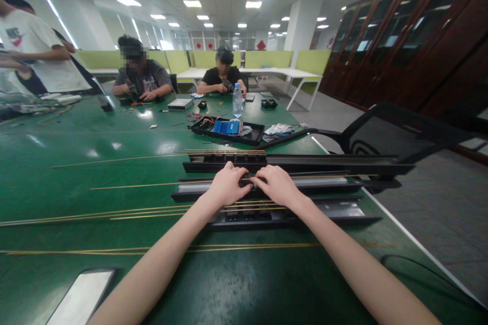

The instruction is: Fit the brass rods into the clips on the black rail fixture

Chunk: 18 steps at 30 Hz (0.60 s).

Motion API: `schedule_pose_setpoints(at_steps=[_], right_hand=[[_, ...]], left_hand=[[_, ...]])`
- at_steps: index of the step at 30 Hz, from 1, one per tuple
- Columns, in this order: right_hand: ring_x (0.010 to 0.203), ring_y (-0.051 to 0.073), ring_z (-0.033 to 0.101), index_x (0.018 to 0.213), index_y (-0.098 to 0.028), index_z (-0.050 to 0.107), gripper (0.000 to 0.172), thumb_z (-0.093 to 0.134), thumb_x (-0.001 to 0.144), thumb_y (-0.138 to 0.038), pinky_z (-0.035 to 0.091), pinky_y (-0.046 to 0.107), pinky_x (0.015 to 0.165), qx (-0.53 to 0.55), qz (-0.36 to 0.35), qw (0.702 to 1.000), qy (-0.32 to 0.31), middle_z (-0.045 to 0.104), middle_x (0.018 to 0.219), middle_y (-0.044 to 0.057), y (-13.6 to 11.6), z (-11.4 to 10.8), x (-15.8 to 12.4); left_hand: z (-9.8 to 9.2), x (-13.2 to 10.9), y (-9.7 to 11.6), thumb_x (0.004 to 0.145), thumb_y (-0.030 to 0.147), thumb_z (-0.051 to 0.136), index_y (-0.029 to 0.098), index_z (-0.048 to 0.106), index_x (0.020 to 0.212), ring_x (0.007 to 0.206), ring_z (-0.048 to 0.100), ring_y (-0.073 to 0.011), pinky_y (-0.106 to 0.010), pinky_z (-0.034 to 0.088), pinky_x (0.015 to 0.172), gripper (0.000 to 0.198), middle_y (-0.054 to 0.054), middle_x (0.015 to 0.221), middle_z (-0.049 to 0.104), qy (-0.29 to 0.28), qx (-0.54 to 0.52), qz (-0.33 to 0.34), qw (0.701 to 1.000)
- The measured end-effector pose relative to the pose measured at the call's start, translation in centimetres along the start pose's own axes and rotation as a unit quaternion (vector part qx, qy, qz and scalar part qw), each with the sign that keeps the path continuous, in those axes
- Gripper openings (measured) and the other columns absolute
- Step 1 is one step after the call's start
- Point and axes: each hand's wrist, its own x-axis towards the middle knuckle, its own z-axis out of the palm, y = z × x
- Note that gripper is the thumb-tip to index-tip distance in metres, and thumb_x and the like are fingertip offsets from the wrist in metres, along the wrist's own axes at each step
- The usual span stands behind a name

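Observation:
My left hand (229,186) and my right hand (279,186) meet over the middle black channel (190,194). Both have their fingers bent around a small black part (247,180), mostly hidden by the fingertips. A thin brass-coloured rod (145,186) runs along this channel and passes under or through the hands; which of the two I cannot tell. Behind lies a second black channel (324,165) with black blocks (224,157) and rods on it. Nearer to me, a third channel (343,209) holds more black blocks (247,216), with several rods across it below my wrists.
Loose rods (171,250) lie across the green table (236,289) in front. A phone-like slab (82,294) is at lower left. Beyond are a black tray (251,134), a water bottle (237,101) and gloves (280,131). A chair (404,137) stands right; people work opposite.

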Motion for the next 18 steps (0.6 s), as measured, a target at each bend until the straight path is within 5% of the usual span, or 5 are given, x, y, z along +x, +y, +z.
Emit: schedule_pose_setpoints(at_steps=[18], right_hand=[[0.086,0.021,0.063,0.088,-0.021,0.073,0.033,0.051,0.099,-0.041,0.041,0.033,0.080,0.006,0.016,1.000,0.006,0.075,0.089,0.005,0.13,0.00,-0.26]], left_hand=[[0.09,-0.06,-0.14,0.088,0.047,0.058,0.020,0.066,0.115,0.101,0.051,-0.0278,-0.037,0.049,0.084,0.039,-0.007,0.099,0.073,0.011,0.001,0.009,1.000]])
